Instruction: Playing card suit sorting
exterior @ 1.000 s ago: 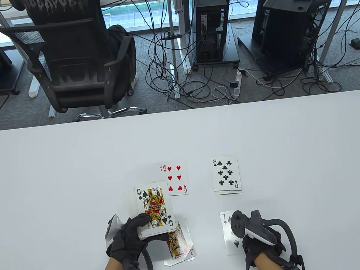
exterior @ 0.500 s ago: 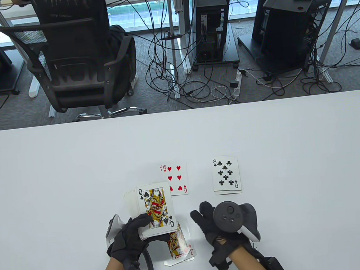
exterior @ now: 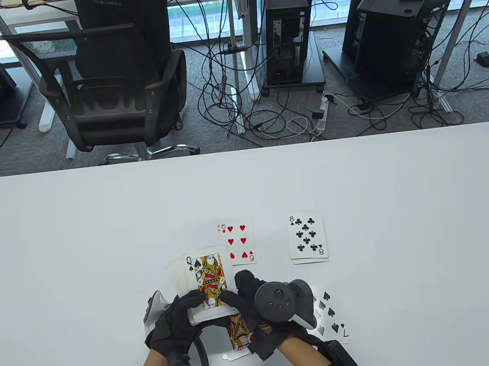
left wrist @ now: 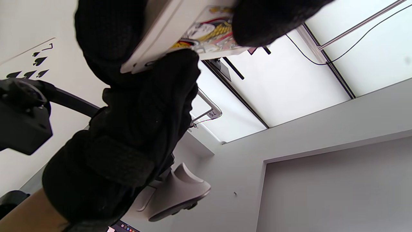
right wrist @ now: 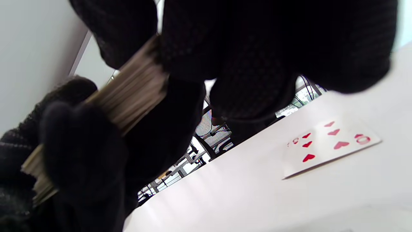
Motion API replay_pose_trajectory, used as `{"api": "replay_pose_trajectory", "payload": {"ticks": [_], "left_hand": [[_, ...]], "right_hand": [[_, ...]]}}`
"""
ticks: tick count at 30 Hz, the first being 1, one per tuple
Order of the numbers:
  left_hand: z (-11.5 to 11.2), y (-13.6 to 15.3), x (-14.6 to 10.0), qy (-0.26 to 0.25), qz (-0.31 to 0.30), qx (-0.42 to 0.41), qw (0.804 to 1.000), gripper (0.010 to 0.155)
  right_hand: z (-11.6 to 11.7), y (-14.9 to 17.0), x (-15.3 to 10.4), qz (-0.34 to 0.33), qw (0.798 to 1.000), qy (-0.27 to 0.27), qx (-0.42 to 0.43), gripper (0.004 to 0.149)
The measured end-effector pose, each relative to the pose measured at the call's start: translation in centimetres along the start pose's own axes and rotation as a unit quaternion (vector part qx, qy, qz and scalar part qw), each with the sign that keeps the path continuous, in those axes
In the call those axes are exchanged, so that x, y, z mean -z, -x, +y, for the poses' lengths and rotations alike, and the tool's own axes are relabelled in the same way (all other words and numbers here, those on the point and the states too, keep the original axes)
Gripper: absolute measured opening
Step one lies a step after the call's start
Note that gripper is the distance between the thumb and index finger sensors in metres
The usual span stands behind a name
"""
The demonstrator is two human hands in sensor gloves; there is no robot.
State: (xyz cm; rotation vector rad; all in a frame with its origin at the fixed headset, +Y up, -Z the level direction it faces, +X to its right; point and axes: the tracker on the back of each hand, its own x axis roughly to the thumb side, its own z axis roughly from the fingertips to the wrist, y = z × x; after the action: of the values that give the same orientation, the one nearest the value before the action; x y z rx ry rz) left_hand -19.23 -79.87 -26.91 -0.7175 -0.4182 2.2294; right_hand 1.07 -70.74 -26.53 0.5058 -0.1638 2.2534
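Observation:
My left hand (exterior: 177, 323) holds the face-up deck (exterior: 208, 285) above the table, the queen of spades on top. My right hand (exterior: 253, 300) has its fingers on the deck's right edge, the thumb on the queen; the wrist views show the deck's edge (right wrist: 135, 87) between gloved fingers and the queen's corner (left wrist: 206, 35). On the table lie the six of hearts (exterior: 240, 242) (also in the right wrist view (right wrist: 328, 145)), an eight of clubs pile (exterior: 308, 237), a seven of spades (exterior: 333, 315) and a red jack pile (exterior: 239, 335) partly under the hands.
The white table (exterior: 63, 248) spreads wide on all sides of the cards. Beyond its far edge stand an office chair (exterior: 106, 88), computer towers and floor cables.
My right hand left the seven of spades lying on the table at the right, swung left and now touches the deck in my left hand. The left hand has barely moved.

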Motion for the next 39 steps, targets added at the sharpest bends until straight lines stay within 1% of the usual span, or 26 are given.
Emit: {"api": "replay_pose_trajectory", "payload": {"ticks": [3,6,8,9,10,12,13,16,18,22,25,27,29,31,34,37,39], "left_hand": [[0.0,-0.1,0.0,0.007,0.000,0.012,1.000,0.062],[0.0,-0.2,0.1,0.008,0.001,0.017,1.000,0.061],[0.0,-0.2,0.0,0.007,0.002,0.014,1.000,0.061],[0.0,-0.2,0.0,0.006,0.001,0.014,1.000,0.061],[0.0,-0.2,0.0,0.006,0.001,0.014,1.000,0.061],[0.0,-0.2,0.0,0.005,0.003,0.019,1.000,0.061],[0.0,-0.2,0.0,0.006,0.004,0.022,1.000,0.061],[0.0,-0.1,0.0,0.011,0.005,0.020,1.000,0.061],[-0.1,-0.1,0.1,0.014,0.004,0.016,1.000,0.061],[-0.1,0.1,0.2,0.015,0.005,0.012,1.000,0.061],[-0.2,0.1,0.2,0.016,0.005,0.007,1.000,0.061],[-0.2,0.1,0.2,0.017,0.004,0.006,1.000,0.060],[-0.2,0.1,0.2,0.017,0.001,0.001,1.000,0.060],[-0.2,0.1,0.2,0.015,-0.001,-0.002,1.000,0.060],[-0.3,0.1,0.2,0.013,-0.002,-0.003,1.000,0.060],[-0.3,0.0,0.2,0.007,-0.001,-0.004,1.000,0.060],[-0.3,0.0,0.2,0.006,-0.001,-0.004,1.000,0.060]], "right_hand": [[-0.1,0.7,0.0,0.012,0.999,-0.007,0.043,0.047],[-0.1,0.7,-0.3,0.007,0.999,-0.002,0.053,0.044],[-0.1,0.5,-0.5,-0.004,0.999,0.001,0.038,0.048],[0.1,0.2,-0.7,-0.020,1.000,-0.005,0.019,0.055],[0.2,0.0,-0.8,-0.025,1.000,-0.003,0.007,0.059],[0.4,-0.2,-1.0,-0.033,0.999,0.002,-0.019,0.061],[0.4,-0.2,-1.1,-0.035,0.999,0.005,-0.023,0.060],[0.3,0.4,-1.1,-0.014,0.999,0.016,0.035,0.050],[0.0,0.7,-1.1,-0.007,0.998,0.019,0.057,0.045],[-0.4,1.1,-1.2,-0.009,0.998,0.023,0.054,0.041],[-1.0,1.6,-1.3,0.001,0.997,0.028,0.069,0.040],[-1.5,1.9,-1.3,0.006,0.997,0.028,0.076,0.040],[-2.6,2.5,-1.4,0.015,0.996,0.028,0.078,0.040],[-3.6,3.3,-1.6,0.018,0.995,0.016,0.095,0.040],[-5.4,4.6,-2.4,0.047,0.993,0.016,0.112,0.040],[-7.6,6.0,-3.2,0.079,0.992,0.002,0.097,0.039],[-8.9,7.1,-3.9,0.107,0.992,-0.013,0.064,0.039]]}}
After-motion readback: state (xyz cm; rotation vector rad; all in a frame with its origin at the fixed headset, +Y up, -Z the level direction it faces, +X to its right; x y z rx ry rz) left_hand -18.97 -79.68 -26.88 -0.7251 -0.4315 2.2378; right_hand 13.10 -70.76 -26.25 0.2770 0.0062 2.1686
